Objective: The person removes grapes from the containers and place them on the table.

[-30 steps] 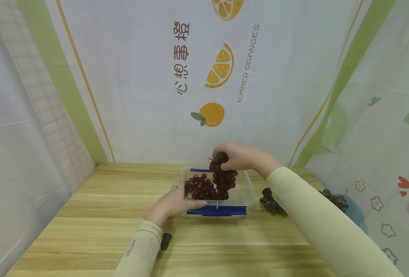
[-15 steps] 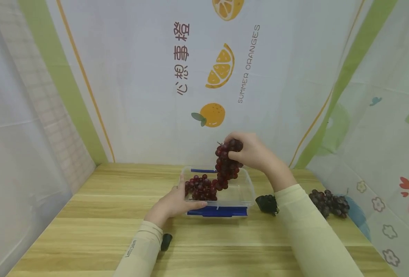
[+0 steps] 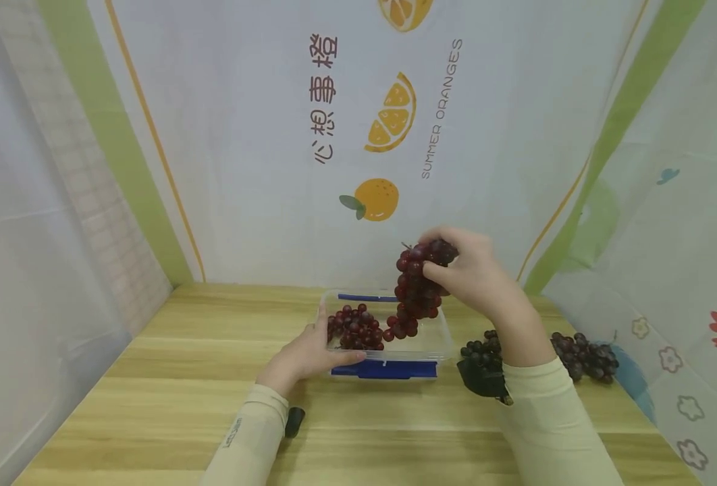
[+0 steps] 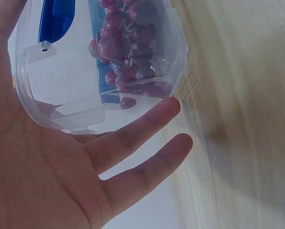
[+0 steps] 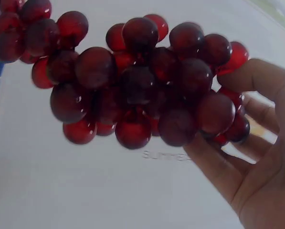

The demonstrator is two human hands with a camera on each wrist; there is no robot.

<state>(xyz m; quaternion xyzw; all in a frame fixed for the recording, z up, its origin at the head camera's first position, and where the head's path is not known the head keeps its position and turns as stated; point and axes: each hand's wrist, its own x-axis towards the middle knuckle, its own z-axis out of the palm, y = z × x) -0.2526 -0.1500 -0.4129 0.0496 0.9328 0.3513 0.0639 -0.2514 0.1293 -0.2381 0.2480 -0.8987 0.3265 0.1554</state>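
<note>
A bunch of red grapes (image 3: 416, 287) hangs from my right hand (image 3: 474, 270), raised over the right part of a clear plastic box with blue latches (image 3: 389, 370). Thumb and fingers pinch the bunch at its upper end, as the right wrist view shows with the grapes (image 5: 132, 90) close up. Another red bunch (image 3: 352, 329) lies inside the box at its left. My left hand (image 3: 304, 354) rests against the box's left side, thumb along the front rim. In the left wrist view its straight, spread fingers (image 4: 147, 164) lie by the box wall (image 4: 61, 90).
Dark grapes (image 3: 485, 349) lie on the wooden table (image 3: 152, 405) right of the box, partly behind my right forearm. More dark grapes (image 3: 586, 356) sit at the right edge. Printed cloth (image 3: 261, 169) hangs behind and on both sides.
My right hand has lifted the red grape bunch up out of the box and shifted it to the right. The left hand stays at the box.
</note>
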